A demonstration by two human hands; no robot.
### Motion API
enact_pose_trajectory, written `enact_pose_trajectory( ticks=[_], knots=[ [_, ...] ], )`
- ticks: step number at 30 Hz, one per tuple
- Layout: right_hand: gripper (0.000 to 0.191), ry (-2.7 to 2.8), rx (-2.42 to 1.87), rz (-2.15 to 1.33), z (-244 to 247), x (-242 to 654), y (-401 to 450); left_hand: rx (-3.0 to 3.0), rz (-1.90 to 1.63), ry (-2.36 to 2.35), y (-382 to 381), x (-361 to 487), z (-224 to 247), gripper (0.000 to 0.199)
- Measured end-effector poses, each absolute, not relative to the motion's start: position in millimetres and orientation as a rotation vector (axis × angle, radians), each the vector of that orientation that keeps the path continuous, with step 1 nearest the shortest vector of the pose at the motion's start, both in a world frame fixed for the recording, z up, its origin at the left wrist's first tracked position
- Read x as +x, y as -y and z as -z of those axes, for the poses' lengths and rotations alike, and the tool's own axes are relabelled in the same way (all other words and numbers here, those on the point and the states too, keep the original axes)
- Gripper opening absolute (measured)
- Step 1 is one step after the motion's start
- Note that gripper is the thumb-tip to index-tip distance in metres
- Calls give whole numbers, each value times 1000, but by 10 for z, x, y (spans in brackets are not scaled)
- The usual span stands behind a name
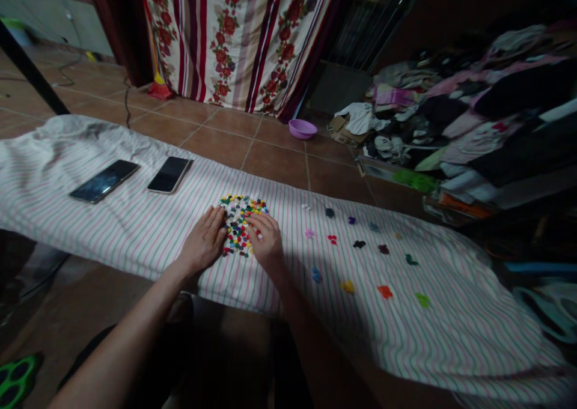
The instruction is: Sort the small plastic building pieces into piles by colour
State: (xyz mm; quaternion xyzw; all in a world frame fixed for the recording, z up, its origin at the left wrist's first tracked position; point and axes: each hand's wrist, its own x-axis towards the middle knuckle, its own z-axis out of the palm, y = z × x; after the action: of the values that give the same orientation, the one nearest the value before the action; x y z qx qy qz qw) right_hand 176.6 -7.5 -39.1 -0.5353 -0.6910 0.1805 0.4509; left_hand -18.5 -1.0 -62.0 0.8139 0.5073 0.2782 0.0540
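Looking down at the worktop [148, 241], which is covered with a white cloth striped in pink and grey, we have a loose pile of small pieces [237, 241] between our two hands. The pieces are tiny and many-coloured: red, yellow, green, white, black, orange and a little blue, spread in a rough patch, with whites gathered mostly toward its upper left part. Their exact shape is too small for us to tell.

Our left hand [205, 241] lies open, palm down, its fingertips at the left edge of the pile. Our right hand [267, 238] reaches over the right side with bent fingers touching the pieces; we cannot tell whether it pinches one.

To the right of the pile we see small single-colour clusters in three rows, set apart from each other. The far row has white, dark, purple [351, 220], grey-blue and tan. The middle one has pink, red [332, 239], black, maroon and dark green [411, 259]. Nearest us are blue [316, 274], yellow [347, 286], orange [384, 291] and lime green [422, 299].

Well to the left, two phones [170, 175] lie flat on the cloth. Beyond the worktop, a purple basin [303, 129] sits on the tiled floor [274, 160].
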Motion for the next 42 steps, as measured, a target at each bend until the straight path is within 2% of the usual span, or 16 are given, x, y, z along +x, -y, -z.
enact_pose_trajectory(
  ticks=[16,26,32,42],
  knots=[
    [20,1863,-1523,-170,435,1475,4,1979,-903,-1381,65,-119,360,56],
    [20,1640,-1426,-471,332,1681,-72,2077,-883,-1357,54,34,353,58],
    [22,1382,-1405,-792,310,1807,-64,2160,-888,-1396,-9,85,366,62],
    [32,1097,-1229,-1002,301,1934,-45,2334,-948,-1416,-91,243,432,51]
  ],
)
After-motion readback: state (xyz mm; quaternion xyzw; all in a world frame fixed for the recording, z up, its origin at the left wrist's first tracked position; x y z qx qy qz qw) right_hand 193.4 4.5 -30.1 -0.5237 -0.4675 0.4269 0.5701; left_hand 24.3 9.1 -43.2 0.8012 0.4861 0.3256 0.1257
